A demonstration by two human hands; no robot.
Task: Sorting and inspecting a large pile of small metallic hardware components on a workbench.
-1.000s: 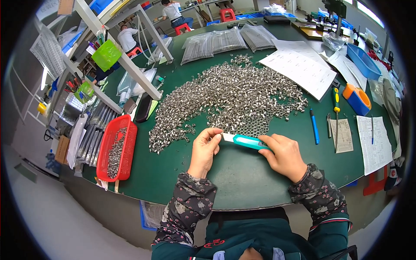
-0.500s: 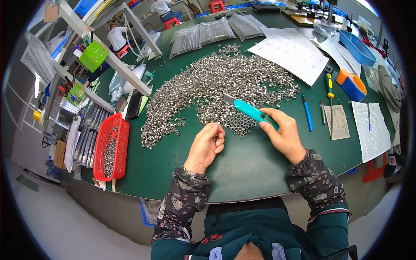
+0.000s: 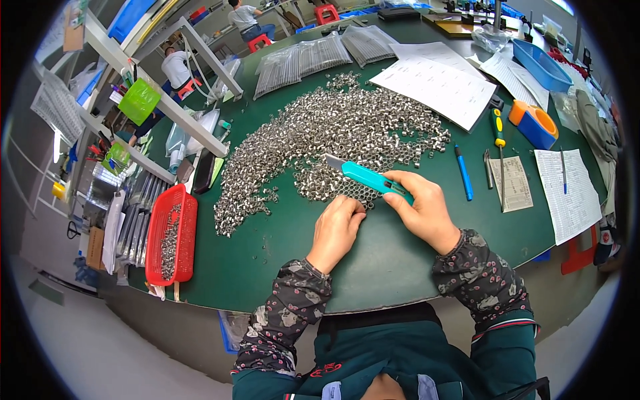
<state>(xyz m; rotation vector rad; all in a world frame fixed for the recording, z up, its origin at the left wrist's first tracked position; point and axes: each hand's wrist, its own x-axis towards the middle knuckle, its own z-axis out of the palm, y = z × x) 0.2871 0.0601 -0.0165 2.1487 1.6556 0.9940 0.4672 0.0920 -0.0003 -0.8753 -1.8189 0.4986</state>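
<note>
My right hand [image 3: 427, 208] is closed round the teal handle of a utility knife [image 3: 365, 177], whose blade points left over a large heap of small metal rings [image 3: 333, 127]. My left hand [image 3: 338, 230] rests at the near edge of the heap with its fingers curled down and pressed together. Whatever is between those fingertips is hidden. Just beyond them, and under the knife, a patch of rings [image 3: 357, 193] stands on end, packed side by side like a honeycomb.
At left stands a red basket [image 3: 189, 230] with more rings. Bagged metal tubes [image 3: 320, 57] and paper sheets [image 3: 440, 87] lie behind the heap. To the right are a blue pen [image 3: 463, 173], a yellow-handled screwdriver [image 3: 498, 127] and a tape dispenser [image 3: 533, 123]. A shelf post [image 3: 193, 127] rises at left.
My left hand has moved right and turned palm down, its fingertips now at the edge of the rings. The knife in my right hand has shifted slightly left. The view has shifted slightly.
</note>
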